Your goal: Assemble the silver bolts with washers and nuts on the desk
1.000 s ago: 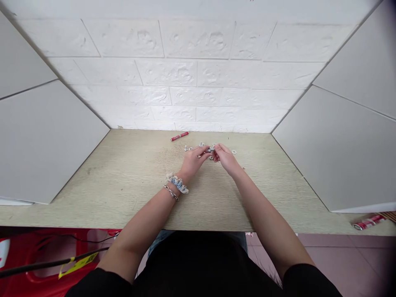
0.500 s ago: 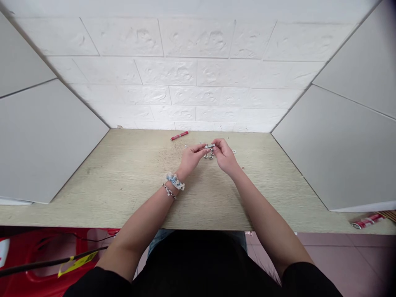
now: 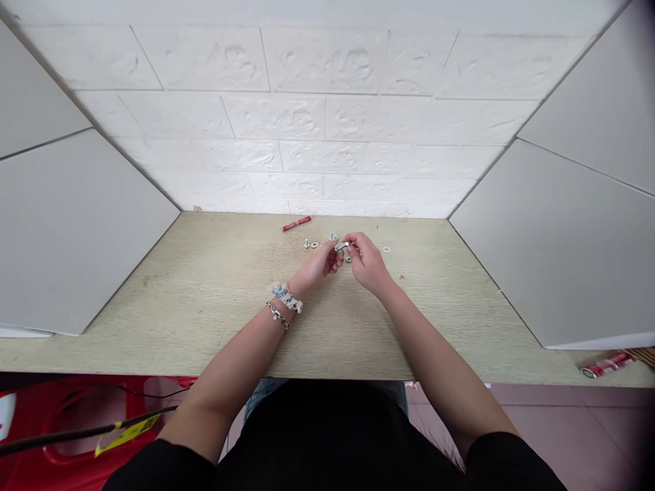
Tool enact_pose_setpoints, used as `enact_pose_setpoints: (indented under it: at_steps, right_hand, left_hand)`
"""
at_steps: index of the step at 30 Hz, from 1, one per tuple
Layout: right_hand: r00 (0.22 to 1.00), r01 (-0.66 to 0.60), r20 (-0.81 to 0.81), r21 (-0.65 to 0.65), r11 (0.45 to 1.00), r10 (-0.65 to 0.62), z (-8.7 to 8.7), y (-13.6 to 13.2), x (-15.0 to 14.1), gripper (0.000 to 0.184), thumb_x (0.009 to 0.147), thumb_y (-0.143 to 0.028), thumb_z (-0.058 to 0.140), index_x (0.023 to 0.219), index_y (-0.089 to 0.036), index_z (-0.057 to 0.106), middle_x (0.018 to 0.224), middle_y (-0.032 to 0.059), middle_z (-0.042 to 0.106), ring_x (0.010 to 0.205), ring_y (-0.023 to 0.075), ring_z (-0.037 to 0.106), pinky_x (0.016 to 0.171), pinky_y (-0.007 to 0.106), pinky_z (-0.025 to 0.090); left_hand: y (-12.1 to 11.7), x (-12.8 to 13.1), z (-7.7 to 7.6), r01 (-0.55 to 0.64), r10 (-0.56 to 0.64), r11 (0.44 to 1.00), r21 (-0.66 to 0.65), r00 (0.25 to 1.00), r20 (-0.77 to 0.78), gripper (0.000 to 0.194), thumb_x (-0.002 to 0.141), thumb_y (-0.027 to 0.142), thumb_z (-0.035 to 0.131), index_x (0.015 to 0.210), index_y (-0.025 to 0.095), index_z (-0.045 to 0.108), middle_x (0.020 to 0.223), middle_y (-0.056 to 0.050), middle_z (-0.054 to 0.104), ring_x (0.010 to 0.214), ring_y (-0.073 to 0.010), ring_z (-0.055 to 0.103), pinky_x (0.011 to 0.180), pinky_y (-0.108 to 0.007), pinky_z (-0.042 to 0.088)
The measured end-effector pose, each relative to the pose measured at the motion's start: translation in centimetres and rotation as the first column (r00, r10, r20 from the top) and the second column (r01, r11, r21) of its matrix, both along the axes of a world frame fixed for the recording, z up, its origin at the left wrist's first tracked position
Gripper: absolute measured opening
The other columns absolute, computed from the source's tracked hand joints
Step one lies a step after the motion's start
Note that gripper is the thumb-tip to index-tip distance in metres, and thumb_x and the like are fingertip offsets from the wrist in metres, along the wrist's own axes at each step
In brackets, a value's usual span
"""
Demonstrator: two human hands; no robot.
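Both my hands meet over the far middle of the wooden table (image 3: 205,293). My left hand (image 3: 318,264), with a scrunchie and a chain bracelet on its wrist, pinches one end of a small metal bolt (image 3: 342,246). My right hand (image 3: 366,262) has its fingers closed on the bolt's other end. Small metal washers and nuts (image 3: 310,243) lie scattered on the table just beyond and around the hands, one washer (image 3: 386,249) to the right.
A red pen-like stick (image 3: 296,224) lies near the white brick back wall (image 3: 307,123). Grey side panels (image 3: 76,225) close the table in on both sides. A red-and-white wrapper (image 3: 606,366) lies at the right front corner. Red objects are on the floor at the lower left.
Both hands stayed together on the small metal piece, shifting slightly; the fingers changed their hold on it. More loose washers show to the left of the left hand.
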State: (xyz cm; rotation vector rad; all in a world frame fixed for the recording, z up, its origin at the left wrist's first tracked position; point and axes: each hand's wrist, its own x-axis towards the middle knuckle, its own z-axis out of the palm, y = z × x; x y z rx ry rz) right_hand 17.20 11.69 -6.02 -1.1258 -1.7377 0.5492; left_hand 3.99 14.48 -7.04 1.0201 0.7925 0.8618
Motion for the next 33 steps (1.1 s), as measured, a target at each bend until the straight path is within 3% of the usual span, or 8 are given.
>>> enact_pose_setpoints:
  at_steps: [3, 6, 9, 12, 18, 25, 29, 33]
  right_hand:
    - [1.0, -0.013, 0.024, 0.014, 1.0, 0.013, -0.2, 0.0, -0.1, 0.019, 0.083, -0.024, 0.036, 0.094, -0.022, 0.051, 0.09, 0.0049, 0.055, 0.083, 0.017, 0.052, 0.078, 0.032, 0.04]
    - [1.0, -0.022, -0.02, -0.012, 1.0, 0.022, -0.4, 0.1, -0.2, 0.018, 0.083, -0.024, 0.037, 0.094, -0.022, 0.05, 0.096, 0.0054, 0.056, 0.084, 0.0166, 0.053, 0.078, 0.032, 0.04]
    - [0.992, 0.003, -0.123, -0.103, 0.995, -0.016, -0.4, 0.2, -0.3, 0.016, 0.081, -0.025, 0.039, 0.094, -0.022, 0.049, 0.096, 0.0043, 0.057, 0.082, 0.0152, 0.053, 0.075, 0.031, 0.041]
    - [0.965, -0.006, -0.256, -0.226, 0.974, -0.053, -0.4, 0.5, -0.4, 0.016, 0.079, -0.028, 0.042, 0.093, -0.022, 0.048, 0.09, 0.0022, 0.058, 0.075, 0.013, 0.053, 0.069, 0.029, 0.043]
    - [0.866, -0.09, -0.481, -0.412, 0.907, -0.133, -0.4, 1.1, -0.4, 0.023, 0.071, -0.039, 0.053, 0.083, -0.02, 0.048, 0.07, -0.003, 0.053, 0.056, 0.0079, 0.047, 0.053, 0.023, 0.039]
    - [0.736, -0.298, -0.644, -0.584, 0.755, -0.208, 0.3, 1.1, -0.4, 0.022, 0.069, -0.038, 0.056, 0.077, -0.02, 0.046, 0.062, -0.0045, 0.05, 0.044, 0.0057, 0.041, 0.044, 0.021, 0.034]
    - [0.804, -0.215, -0.536, -0.667, 0.713, -0.259, 0.1, 1.2, -0.2, 0.041, 0.074, -0.061, 0.04, 0.069, -0.021, 0.042, 0.053, -0.0047, 0.046, 0.036, 0.0067, 0.035, 0.035, 0.022, 0.025]
    - [0.906, -0.069, -0.344, -0.696, 0.715, -0.248, -0.1, 1.3, 0.3, 0.06, 0.068, -0.077, 0.03, 0.054, -0.02, 0.041, 0.04, -0.0035, 0.036, 0.032, 0.0069, 0.028, 0.033, 0.023, 0.018]
  left_hand:
    - [-0.3, 0.1, 0.2, -0.009, 0.01, 0.999, -0.043, 1.0, 0.026, 0.036, 0.081, 0.046, 0.043, 0.065, 0.015, 0.052, 0.057, 0.0, 0.052, 0.044, -0.0057, 0.044, 0.041, -0.019, 0.031]
    - [-0.6, 0.1, 0.4, -0.022, 0.027, 0.999, -0.038, 0.993, 0.116, 0.035, 0.078, 0.05, 0.048, 0.083, 0.016, 0.056, 0.074, -0.002, 0.059, 0.056, -0.0072, 0.054, 0.049, -0.019, 0.041]
    - [-0.7, 0.0, 0.3, -0.027, 0.021, 0.999, 0.044, 0.99, 0.136, 0.034, 0.073, 0.044, 0.059, 0.095, 0.018, 0.055, 0.087, -0.003, 0.061, 0.066, -0.0082, 0.058, 0.061, -0.021, 0.046]
    - [-0.7, 0.1, 0.1, -0.061, 0.05, 0.986, 0.155, 0.996, 0.069, 0.039, 0.066, 0.03, 0.069, 0.1, 0.019, 0.053, 0.086, -0.002, 0.061, 0.07, -0.0079, 0.058, 0.065, -0.021, 0.046]
    - [-0.6, 0.4, -0.2, -0.105, 0.133, 0.926, 0.361, 0.99, -0.054, 0.032, 0.069, 0.028, 0.064, 0.097, 0.015, 0.053, 0.078, -0.001, 0.059, 0.068, -0.0084, 0.055, 0.061, -0.021, 0.042]
    - [-0.3, 0.2, -0.9, -0.115, 0.303, 0.816, 0.566, 0.92, -0.249, 0.024, 0.074, 0.032, 0.059, 0.089, 0.014, 0.056, 0.076, -0.002, 0.06, 0.067, -0.0103, 0.056, 0.061, -0.022, 0.042]
    - [-0.9, 0.3, -0.5, -0.041, 0.306, 0.776, 0.63, 0.897, -0.319, 0.021, 0.071, 0.028, 0.062, 0.088, 0.016, 0.06, 0.075, -0.002, 0.063, 0.065, -0.0105, 0.056, 0.061, -0.023, 0.043]
    - [-1.5, 0.4, 0.1, 0.038, 0.243, 0.765, 0.643, 0.908, -0.343, 0.017, 0.07, 0.023, 0.062, 0.086, 0.016, 0.063, 0.08, -0.003, 0.065, 0.069, -0.0114, 0.058, 0.067, -0.024, 0.046]
